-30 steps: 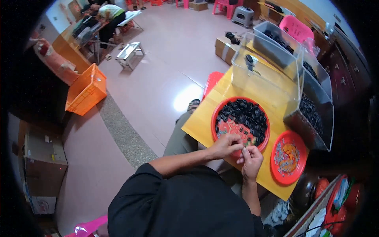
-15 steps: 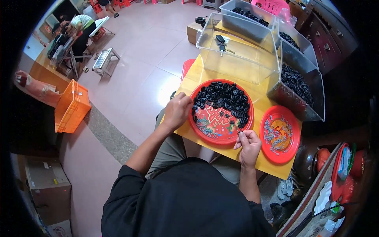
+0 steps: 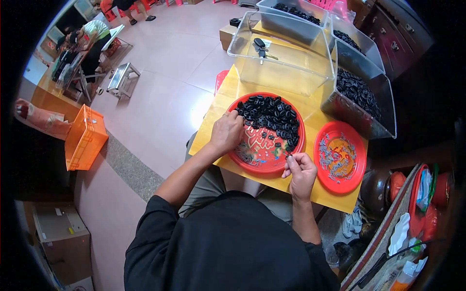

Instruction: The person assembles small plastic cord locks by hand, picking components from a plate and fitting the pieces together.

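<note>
A round red tray [image 3: 264,167] holds a heap of small black plastic pieces [image 3: 272,114] and a scatter of tiny grey-green slivers [image 3: 247,154]. My left hand [image 3: 227,132] reaches over the tray's left rim, fingers closed together at the edge of the heap; whatever they grip is hidden. At the tray's lower right rim, my right hand [image 3: 302,175] pinches a small black plastic piece [image 3: 288,155] between thumb and fingertips. To the right lies a smaller red plate [image 3: 359,162] with more grey slivers on it.
On the yellow table [image 3: 213,121] stand a clear bin [image 3: 281,80] with car keys [image 3: 262,48] and several bins [image 3: 359,94] of black pieces. An orange crate [image 3: 87,138] is at left. A person [image 3: 97,36] bends over a far table. Cluttered shelf [image 3: 398,233] at right.
My left hand has moved rightward over the tray's rim to the heap. My right hand still pinches its piece near the lower right rim. The whole view has shifted slightly.
</note>
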Action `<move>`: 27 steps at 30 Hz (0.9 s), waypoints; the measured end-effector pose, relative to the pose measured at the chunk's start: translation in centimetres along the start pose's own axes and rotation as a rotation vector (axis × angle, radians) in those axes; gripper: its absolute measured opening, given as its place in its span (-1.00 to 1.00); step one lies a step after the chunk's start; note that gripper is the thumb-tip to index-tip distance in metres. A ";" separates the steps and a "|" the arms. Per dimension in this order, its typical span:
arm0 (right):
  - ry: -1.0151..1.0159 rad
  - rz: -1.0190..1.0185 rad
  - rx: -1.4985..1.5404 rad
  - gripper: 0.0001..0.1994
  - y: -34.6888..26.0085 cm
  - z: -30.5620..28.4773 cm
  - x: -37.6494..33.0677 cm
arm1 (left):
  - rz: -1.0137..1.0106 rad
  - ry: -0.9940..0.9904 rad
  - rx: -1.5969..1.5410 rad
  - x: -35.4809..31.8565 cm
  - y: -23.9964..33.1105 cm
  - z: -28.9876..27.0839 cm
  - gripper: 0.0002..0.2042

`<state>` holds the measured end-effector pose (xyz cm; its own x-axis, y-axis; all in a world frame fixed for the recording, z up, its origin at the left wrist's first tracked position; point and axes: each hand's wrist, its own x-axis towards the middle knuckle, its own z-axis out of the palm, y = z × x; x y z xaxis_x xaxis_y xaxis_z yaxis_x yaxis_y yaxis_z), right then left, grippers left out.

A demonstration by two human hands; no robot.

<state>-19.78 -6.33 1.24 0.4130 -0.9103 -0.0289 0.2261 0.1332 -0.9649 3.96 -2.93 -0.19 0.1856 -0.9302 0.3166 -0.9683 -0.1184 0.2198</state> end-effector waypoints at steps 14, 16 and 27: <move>-0.158 -0.075 -0.091 -0.92 -3.2 2.4 0.9 | -0.369 -0.350 -1.527 -3.9 4.8 -4.7 -0.88; -0.240 -0.058 -0.109 -0.92 -3.8 2.8 0.9 | -0.359 -0.472 -1.534 -4.2 4.8 -5.4 -0.91; -0.346 -0.008 -0.220 -0.91 -4.5 4.0 0.4 | -0.291 -0.479 -1.502 -5.1 4.8 -6.3 -0.89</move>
<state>-17.15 -5.74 6.63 0.6928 -0.7204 0.0322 0.0518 0.0052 -0.9986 -0.54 3.43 5.07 -0.0208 -0.9903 -0.1374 0.1761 -0.1389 0.9745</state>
